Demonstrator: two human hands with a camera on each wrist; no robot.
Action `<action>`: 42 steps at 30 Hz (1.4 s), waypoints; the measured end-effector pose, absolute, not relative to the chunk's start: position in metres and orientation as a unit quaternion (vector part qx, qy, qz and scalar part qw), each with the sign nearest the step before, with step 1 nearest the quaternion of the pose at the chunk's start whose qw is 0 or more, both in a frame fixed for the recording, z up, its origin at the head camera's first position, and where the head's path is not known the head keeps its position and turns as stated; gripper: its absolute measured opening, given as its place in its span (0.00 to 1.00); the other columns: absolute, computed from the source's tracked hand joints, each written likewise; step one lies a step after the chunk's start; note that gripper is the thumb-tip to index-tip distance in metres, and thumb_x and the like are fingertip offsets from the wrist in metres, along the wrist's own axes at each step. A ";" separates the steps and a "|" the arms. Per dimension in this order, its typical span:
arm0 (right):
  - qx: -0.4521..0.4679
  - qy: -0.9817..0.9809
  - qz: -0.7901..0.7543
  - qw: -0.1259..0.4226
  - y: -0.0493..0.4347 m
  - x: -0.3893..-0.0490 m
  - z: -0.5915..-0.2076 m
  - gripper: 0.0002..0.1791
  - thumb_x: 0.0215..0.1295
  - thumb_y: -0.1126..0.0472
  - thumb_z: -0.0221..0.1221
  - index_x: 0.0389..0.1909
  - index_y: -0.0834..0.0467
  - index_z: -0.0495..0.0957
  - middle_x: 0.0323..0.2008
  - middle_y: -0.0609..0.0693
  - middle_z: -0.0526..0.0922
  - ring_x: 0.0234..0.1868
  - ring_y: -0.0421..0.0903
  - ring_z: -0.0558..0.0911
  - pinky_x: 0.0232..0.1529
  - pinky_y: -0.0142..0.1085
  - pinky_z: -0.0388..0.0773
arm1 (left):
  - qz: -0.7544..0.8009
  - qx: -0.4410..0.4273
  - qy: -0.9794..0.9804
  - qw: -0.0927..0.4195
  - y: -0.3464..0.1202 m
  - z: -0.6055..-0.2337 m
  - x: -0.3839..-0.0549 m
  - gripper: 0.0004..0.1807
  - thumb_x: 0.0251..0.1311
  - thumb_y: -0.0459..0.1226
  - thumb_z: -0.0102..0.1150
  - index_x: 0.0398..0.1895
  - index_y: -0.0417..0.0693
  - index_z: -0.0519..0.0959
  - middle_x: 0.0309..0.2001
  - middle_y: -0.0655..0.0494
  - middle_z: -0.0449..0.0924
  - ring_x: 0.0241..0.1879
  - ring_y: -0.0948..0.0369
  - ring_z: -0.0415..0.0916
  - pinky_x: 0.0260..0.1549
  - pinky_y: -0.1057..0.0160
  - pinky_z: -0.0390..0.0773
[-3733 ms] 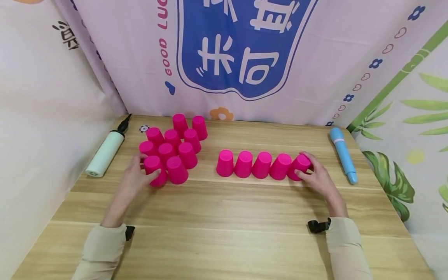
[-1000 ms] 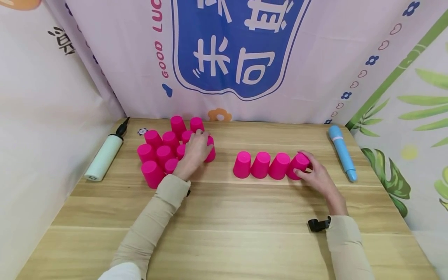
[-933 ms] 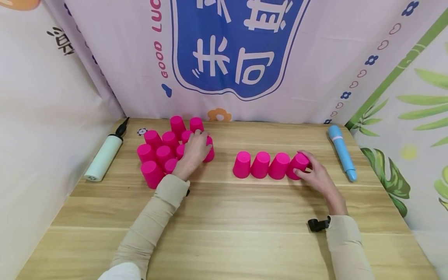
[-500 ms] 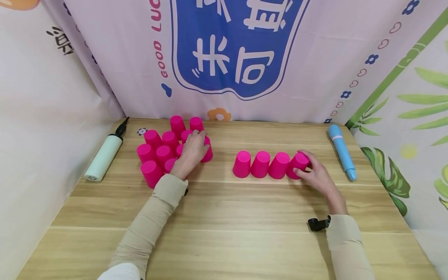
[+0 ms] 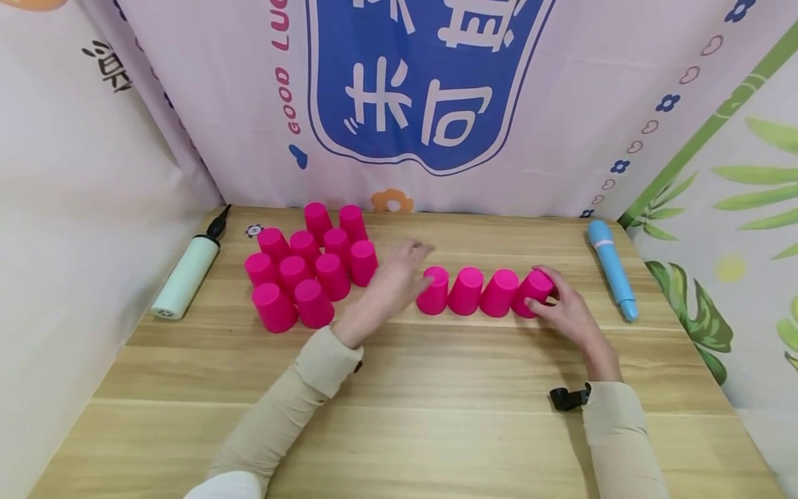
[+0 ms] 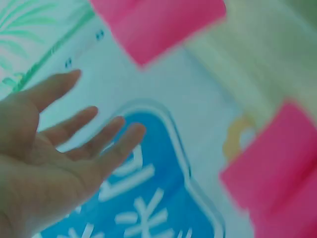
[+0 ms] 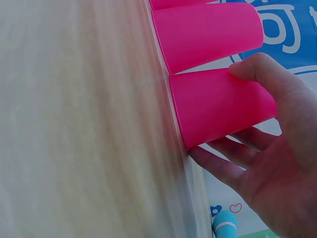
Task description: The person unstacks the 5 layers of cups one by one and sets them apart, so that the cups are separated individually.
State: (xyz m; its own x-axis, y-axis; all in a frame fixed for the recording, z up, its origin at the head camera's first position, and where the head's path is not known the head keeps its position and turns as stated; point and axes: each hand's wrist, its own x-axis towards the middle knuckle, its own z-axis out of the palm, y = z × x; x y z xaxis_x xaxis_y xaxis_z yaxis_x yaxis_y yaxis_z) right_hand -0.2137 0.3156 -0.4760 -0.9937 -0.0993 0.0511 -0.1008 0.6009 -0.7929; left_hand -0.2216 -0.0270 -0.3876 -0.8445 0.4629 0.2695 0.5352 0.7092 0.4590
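Several pink cups stand upside down in a short row on the table. My right hand (image 5: 567,310) holds the cup at the row's right end (image 5: 532,294), thumb on the near side and fingers behind; the right wrist view shows this cup (image 7: 218,106) from close by. At the row's left end is another pink cup (image 5: 433,291). Just left of it hovers my left hand (image 5: 389,284), its fingers extended and nothing in it; whether it touches that cup I cannot tell. In the left wrist view the left hand (image 6: 59,163) is spread and blurred.
A cluster of upside-down pink cups stands on the left, with one cup (image 5: 364,263) at its right edge. A mint hand pump (image 5: 187,277) lies at the left edge and a blue microphone-shaped item (image 5: 612,270) on the right. A printed cloth (image 5: 249,104) hangs behind.
The row's former left-end cup now stands at the cluster's right edge. My left hand has let go of it and moved right toward the row. The right hand stays on its cup.
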 end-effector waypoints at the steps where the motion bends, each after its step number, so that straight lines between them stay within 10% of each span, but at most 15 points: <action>1: 0.058 -0.894 0.445 0.002 0.316 -0.214 -0.476 0.38 0.63 0.55 0.63 0.71 0.52 0.57 0.61 0.65 0.68 0.61 0.67 0.69 0.59 0.60 0.67 | -0.272 -0.279 -0.920 0.044 -0.020 -0.390 -0.220 0.29 0.61 0.36 0.63 0.65 0.40 0.69 0.60 0.44 0.69 0.57 0.50 0.68 0.55 0.53 0.73; 20: 0.067 -0.889 0.452 0.001 0.315 -0.214 -0.476 0.38 0.63 0.57 0.63 0.71 0.53 0.57 0.61 0.65 0.69 0.61 0.66 0.69 0.59 0.59 0.68 | -0.230 -0.248 -0.940 0.038 0.004 -0.423 -0.224 0.26 0.60 0.35 0.64 0.62 0.44 0.72 0.56 0.45 0.70 0.51 0.51 0.69 0.46 0.52 0.77; 42: 0.063 -0.891 0.449 -0.003 0.317 -0.214 -0.475 0.39 0.64 0.55 0.62 0.72 0.53 0.56 0.61 0.65 0.68 0.63 0.66 0.68 0.60 0.59 0.66 | -0.203 -0.156 -0.965 0.059 -0.080 -0.403 -0.208 0.25 0.54 0.34 0.69 0.56 0.40 0.75 0.50 0.43 0.71 0.45 0.45 0.72 0.33 0.47 0.81</action>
State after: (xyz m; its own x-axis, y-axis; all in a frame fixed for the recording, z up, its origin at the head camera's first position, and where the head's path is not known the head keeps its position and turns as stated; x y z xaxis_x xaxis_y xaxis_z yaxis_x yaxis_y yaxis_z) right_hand -0.2143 0.3170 -0.4749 -0.9919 -0.1154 0.0521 -0.1106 0.5889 -0.8006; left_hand -0.2078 -0.0804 -0.4032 -0.9447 0.2762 0.1768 0.3240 0.8690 0.3739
